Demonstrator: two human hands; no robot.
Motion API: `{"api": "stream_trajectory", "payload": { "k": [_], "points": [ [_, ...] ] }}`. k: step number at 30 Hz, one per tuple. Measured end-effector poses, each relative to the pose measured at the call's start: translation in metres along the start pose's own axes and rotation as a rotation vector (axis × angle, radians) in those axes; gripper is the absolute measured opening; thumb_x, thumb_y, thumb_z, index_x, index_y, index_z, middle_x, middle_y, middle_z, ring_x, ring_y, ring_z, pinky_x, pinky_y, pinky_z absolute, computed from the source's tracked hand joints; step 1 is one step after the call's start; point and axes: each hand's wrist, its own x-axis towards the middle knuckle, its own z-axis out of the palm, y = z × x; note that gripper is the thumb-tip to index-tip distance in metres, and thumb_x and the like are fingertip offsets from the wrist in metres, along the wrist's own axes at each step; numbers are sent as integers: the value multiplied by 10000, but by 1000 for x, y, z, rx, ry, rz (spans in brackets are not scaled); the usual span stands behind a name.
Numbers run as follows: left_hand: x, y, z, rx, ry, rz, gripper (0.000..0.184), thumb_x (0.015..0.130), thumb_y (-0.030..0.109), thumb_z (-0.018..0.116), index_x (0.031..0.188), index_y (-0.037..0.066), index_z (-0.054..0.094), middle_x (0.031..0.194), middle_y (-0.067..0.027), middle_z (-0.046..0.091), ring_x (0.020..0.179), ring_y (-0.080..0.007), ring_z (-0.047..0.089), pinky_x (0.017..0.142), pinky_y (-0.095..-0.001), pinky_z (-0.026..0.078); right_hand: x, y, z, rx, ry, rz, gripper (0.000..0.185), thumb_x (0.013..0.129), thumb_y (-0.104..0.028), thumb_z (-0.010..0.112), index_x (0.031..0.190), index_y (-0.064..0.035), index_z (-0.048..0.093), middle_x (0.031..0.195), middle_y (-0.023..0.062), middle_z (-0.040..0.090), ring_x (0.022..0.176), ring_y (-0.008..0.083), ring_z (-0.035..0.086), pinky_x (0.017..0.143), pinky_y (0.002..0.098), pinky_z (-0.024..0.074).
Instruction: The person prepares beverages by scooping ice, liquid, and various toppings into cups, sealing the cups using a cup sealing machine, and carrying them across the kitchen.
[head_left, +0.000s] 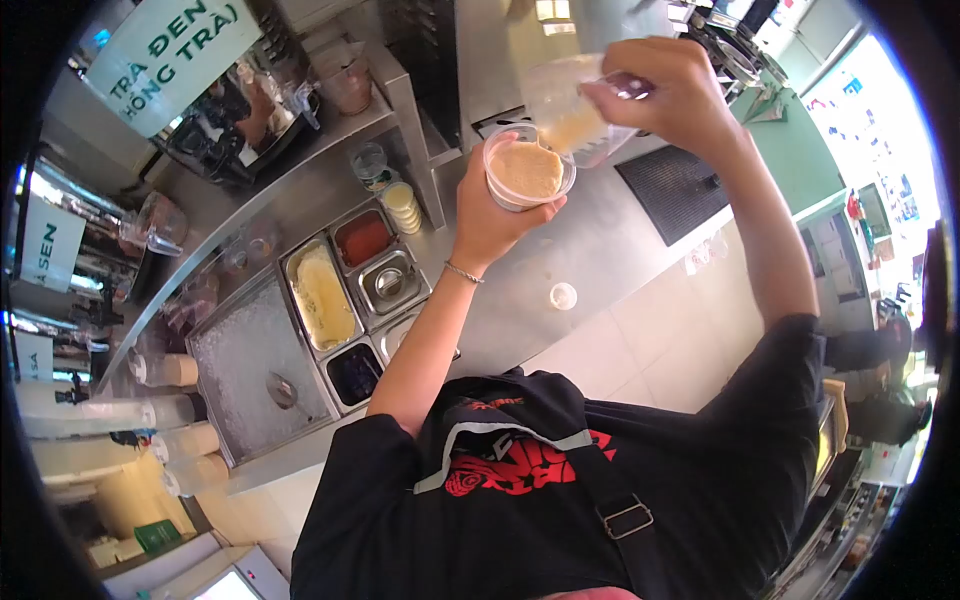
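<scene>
My left hand (490, 220) is wrapped round a clear plastic cup (508, 198) nearly full of a tan, milky drink (527, 170). Gripped by its handle in my right hand (672, 88) is a clear measuring jug (560, 85). The jug is tilted toward the cup, and its lip meets or almost meets the cup's rim. Some tan liquid (575, 128) shows low inside the jug. Both hands are above the steel counter (490, 310).
Steel topping pans hold a yellow food (325, 295), a reddish one (363, 240) and a dark one (354, 374). Left of them lies an ice bin (250, 350) with a scoop (281, 390). A black mat (675, 195) and a small cup (563, 296) are on the counter.
</scene>
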Motion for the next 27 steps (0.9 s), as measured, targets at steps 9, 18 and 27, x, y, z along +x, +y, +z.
{"api": "stream_trajectory", "payload": {
  "k": [9, 18, 27],
  "points": [
    [-71, 3, -71, 105, 113, -61, 943, 583, 250, 986, 1359, 32, 495, 1285, -101, 599, 1210, -207, 587, 1058, -358, 466, -130, 100, 159, 669, 555, 943, 270, 1042, -273, 574, 985, -25, 663, 796, 6, 543, 750, 122, 511, 665, 284, 431],
    [-268, 67, -228, 473, 441, -111, 991, 580, 302, 996, 1383, 41, 476, 1346, -127, 580, 1226, -232, 586, 1068, -392, 457, -115, -13, 152, 560, 996, 648, 379, 940, -351, 460, 908, -15, 632, 909, 132, 654, 777, 237, 615, 650, 361, 486],
    [-485, 156, -435, 727, 672, -72, 844, 590, 331, 980, 1268, 38, 571, 1191, -121, 668, 1116, -293, 652, 1088, -480, 450, -125, -565, 657, 930, -1043, 759, 509, 972, -393, 654, 1228, 47, 649, 1052, 134, 718, 933, 239, 711, 855, 332, 551]
  ]
}}
